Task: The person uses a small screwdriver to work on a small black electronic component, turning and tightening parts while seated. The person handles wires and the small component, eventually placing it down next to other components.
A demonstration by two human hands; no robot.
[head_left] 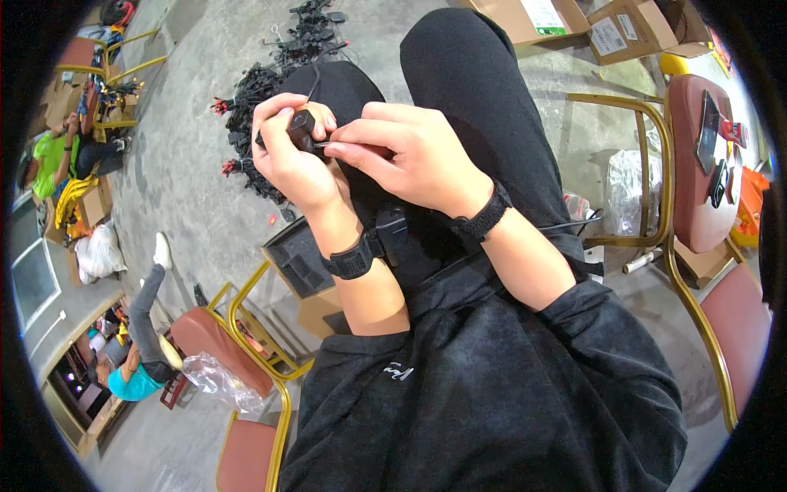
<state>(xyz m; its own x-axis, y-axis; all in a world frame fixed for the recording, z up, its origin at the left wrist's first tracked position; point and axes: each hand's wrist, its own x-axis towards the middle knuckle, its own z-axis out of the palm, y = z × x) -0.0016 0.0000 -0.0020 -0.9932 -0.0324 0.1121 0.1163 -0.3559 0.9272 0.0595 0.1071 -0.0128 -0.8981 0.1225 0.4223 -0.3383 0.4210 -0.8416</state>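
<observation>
Over my lap, my left hand (295,160) is closed around a small black plastic block (302,127). A thin black cord (315,82) runs up from about that hand; the exact place where it joins is hidden by my fingers. My right hand (410,152) has thumb and forefinger pinched on a thin metal-looking piece (320,145), its tip at the block's side. The rest of that piece is covered by my fingers, so its kind cannot be told. Both hands meet at the block, just above my left knee.
A heap of black cables (246,123) with some red ends lies on the concrete floor beyond my left leg. An open dark box (299,258) sits by my left forearm. Padded chairs (697,164) stand on both sides; cardboard boxes (611,37) are far right. Two people (135,377) are at left.
</observation>
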